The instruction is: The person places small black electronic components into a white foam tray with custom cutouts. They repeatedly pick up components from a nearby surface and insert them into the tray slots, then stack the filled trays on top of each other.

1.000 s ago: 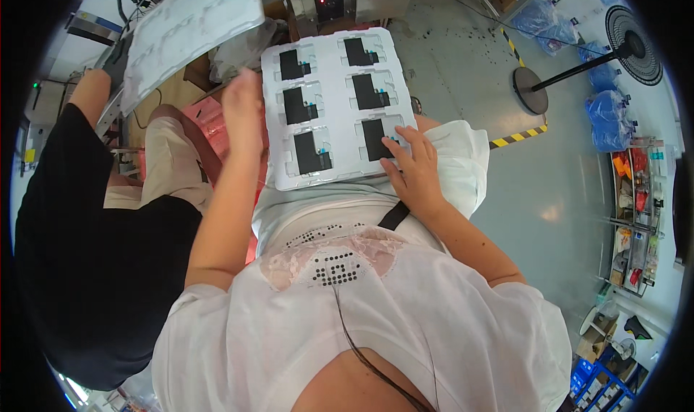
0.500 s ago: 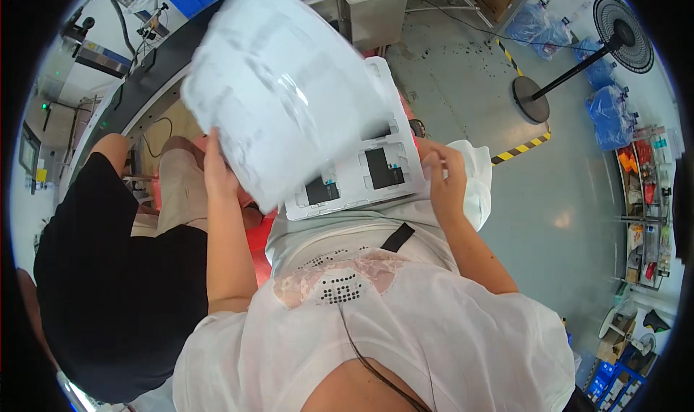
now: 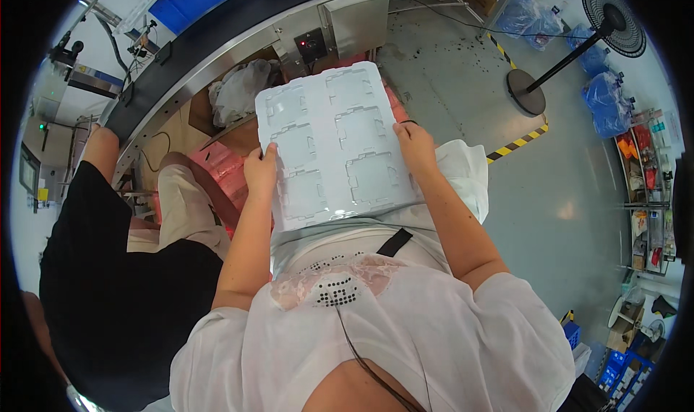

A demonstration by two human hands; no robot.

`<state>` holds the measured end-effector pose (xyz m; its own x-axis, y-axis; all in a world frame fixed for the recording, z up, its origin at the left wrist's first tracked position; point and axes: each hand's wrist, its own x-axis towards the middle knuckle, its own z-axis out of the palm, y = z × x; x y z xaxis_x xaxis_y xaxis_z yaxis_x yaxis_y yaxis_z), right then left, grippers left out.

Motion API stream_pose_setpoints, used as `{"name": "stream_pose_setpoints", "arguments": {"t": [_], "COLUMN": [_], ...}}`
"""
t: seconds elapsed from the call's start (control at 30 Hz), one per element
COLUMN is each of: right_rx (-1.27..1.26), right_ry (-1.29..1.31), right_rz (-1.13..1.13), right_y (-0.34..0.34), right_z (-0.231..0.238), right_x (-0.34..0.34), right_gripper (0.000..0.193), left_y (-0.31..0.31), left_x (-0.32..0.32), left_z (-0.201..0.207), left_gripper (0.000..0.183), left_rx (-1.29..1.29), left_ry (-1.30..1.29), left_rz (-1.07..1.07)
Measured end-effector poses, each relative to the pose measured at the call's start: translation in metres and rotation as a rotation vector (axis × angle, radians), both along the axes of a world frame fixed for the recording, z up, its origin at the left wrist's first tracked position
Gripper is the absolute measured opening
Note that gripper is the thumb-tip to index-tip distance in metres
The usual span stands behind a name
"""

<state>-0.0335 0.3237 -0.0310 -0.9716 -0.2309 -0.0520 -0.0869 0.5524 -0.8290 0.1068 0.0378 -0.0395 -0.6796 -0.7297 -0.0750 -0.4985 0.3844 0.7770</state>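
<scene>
A white moulded plastic tray (image 3: 329,144) with several shaped pockets lies over my lap, tilted slightly toward me. My left hand (image 3: 260,168) grips its left edge, thumb on top. On the opposite side my right hand (image 3: 415,149) holds the right edge, a little higher up. The pockets on top look bare and white. Whatever lies beneath this top tray is hidden by it.
A dark conveyor (image 3: 217,32) with a metal side frame curves ahead of me. Close on my left sits a person in black (image 3: 130,282). A black fan (image 3: 525,92) stands on the floor at the far right, near stacked shelves (image 3: 647,195).
The upper white tray has come down from its raised, tilted position onto the lower one, covering the dark pieces. My left hand moved right with it, and my right hand shifted up along the edge.
</scene>
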Motion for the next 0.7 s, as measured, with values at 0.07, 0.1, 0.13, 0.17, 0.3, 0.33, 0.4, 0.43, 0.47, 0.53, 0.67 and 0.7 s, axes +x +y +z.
{"name": "stream_pose_setpoints", "arguments": {"t": [0.07,0.1,0.13,0.17,0.3,0.33,0.4,0.43,0.47,0.53,0.67,0.7], "right_rx": [0.087,0.142,0.200,0.258,0.294,0.309,0.317,0.310,0.303,0.392,0.200,0.089], "right_ry": [0.077,0.091,0.106,0.122,0.262,0.272,0.260,0.237,0.215,-0.020,0.143,0.250], "right_rz": [-0.031,-0.029,-0.023,-0.018,-0.051,-0.036,-0.012,-0.002,0.010,0.119,0.306,0.310], "right_y": [-0.001,-0.004,-0.006,-0.008,-0.007,-0.006,-0.002,-0.001,0.000,0.002,-0.024,-0.037], "right_z": [0.005,0.008,0.010,0.011,0.003,0.006,0.009,0.009,0.009,0.029,0.103,0.120], "right_x": [-0.003,-0.003,-0.003,-0.003,-0.001,0.002,0.006,0.007,0.004,-0.011,-0.043,-0.051], "right_gripper": [0.039,0.039,0.039,0.039,0.038,0.037,0.036,0.035,0.035,0.034,0.033,0.031], "left_y": [0.007,0.003,-0.002,-0.008,-0.001,-0.003,-0.003,-0.002,-0.001,-0.002,-0.023,-0.028], "left_x": [0.003,0.005,0.008,0.011,-0.003,-0.002,0.000,0.000,0.000,-0.001,0.001,-0.008], "left_z": [0.004,-0.003,-0.014,-0.025,0.008,0.008,0.011,0.014,0.018,0.030,0.064,0.081], "left_gripper": [0.049,0.049,0.050,0.051,0.053,0.053,0.055,0.055,0.056,0.058,0.058,0.054], "left_rx": [-0.098,-0.143,-0.186,-0.230,-0.197,-0.239,-0.271,-0.261,-0.251,-0.159,-0.213,-0.208], "left_ry": [-0.050,-0.043,-0.036,-0.030,-0.219,-0.251,-0.280,-0.278,-0.276,-0.330,-0.260,-0.102], "left_rz": [-0.034,-0.023,-0.008,0.008,-0.046,-0.061,-0.085,-0.093,-0.099,-0.136,-0.183,-0.144]}}
